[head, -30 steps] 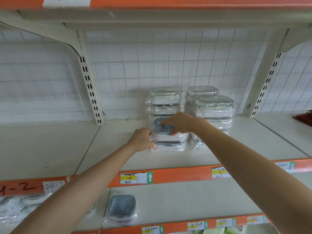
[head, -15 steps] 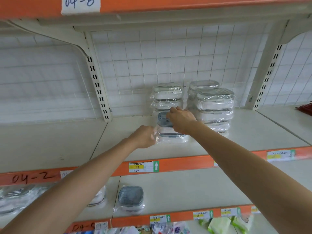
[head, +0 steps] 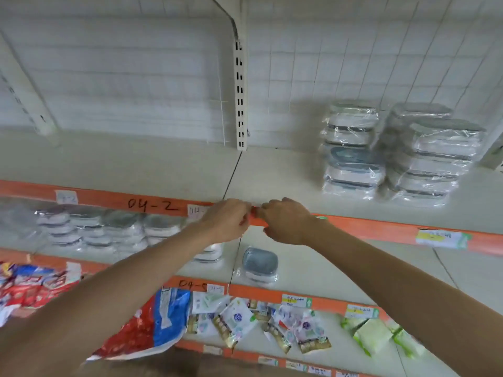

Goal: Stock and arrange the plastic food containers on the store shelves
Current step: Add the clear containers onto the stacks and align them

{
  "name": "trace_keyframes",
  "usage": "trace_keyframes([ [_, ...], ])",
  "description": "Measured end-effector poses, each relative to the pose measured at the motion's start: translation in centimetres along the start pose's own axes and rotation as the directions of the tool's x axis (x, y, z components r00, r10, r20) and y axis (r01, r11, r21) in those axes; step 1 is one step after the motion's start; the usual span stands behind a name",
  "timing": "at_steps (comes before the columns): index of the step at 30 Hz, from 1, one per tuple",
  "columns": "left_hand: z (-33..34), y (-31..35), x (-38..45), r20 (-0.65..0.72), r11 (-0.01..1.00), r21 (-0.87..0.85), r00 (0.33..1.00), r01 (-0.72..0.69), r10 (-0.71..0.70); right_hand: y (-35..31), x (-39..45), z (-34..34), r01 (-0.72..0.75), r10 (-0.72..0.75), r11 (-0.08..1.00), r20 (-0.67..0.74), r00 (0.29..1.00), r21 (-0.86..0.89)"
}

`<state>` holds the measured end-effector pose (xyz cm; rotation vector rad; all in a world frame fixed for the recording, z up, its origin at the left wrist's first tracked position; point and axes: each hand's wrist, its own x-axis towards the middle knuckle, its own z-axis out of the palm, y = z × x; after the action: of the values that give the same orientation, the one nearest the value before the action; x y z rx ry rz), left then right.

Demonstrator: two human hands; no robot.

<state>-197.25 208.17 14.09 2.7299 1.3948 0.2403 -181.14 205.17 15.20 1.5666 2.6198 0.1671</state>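
Several shrink-wrapped packs of plastic food containers stand on the upper shelf (head: 272,175) at the right. The front left pack (head: 352,170) has a blue-grey lid on top, another pack (head: 351,123) stands behind it, and taller stacks (head: 435,159) are to its right. My left hand (head: 227,220) and my right hand (head: 285,221) hover close together in front of the shelf's orange edge (head: 367,227), well left of and below the packs. Both hands have loosely curled fingers and hold nothing.
On the shelf below, a single wrapped pack (head: 260,265) lies near the middle and a row of packs (head: 95,229) fills the left. Bagged goods (head: 147,327) and small packets (head: 272,322) lie on the lowest shelf. A slotted upright (head: 241,91) divides the bays.
Both hands have let go of the front pack and pulled back to the shelf's front edge. The view has swung left and down, so the packs now sit at the right.
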Motion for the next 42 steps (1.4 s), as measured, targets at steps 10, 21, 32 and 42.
trace_keyframes([
  [10,13.6,-3.8,-7.9,0.309,0.978,-0.043,0.933,0.206,-0.183,-5.7,-2.0,14.7,-0.153,0.082,0.973,0.356,0.931,0.174],
  [21,21.6,-3.3,-5.0,0.366,0.944,-0.135,0.901,0.300,-0.234,-2.3,2.1,24.6,-0.394,0.284,0.849,0.325,0.902,0.352],
  [32,24.7,-5.6,-4.7,0.426,0.961,-0.056,0.877,0.271,-0.222,-0.3,5.4,29.8,-0.507,0.457,0.801,0.221,0.861,0.318],
  [42,27.6,-2.8,1.4,0.470,0.987,-0.018,0.873,0.161,-0.133,1.6,-3.5,32.3,-0.699,0.665,0.523,0.280,0.693,0.488],
])
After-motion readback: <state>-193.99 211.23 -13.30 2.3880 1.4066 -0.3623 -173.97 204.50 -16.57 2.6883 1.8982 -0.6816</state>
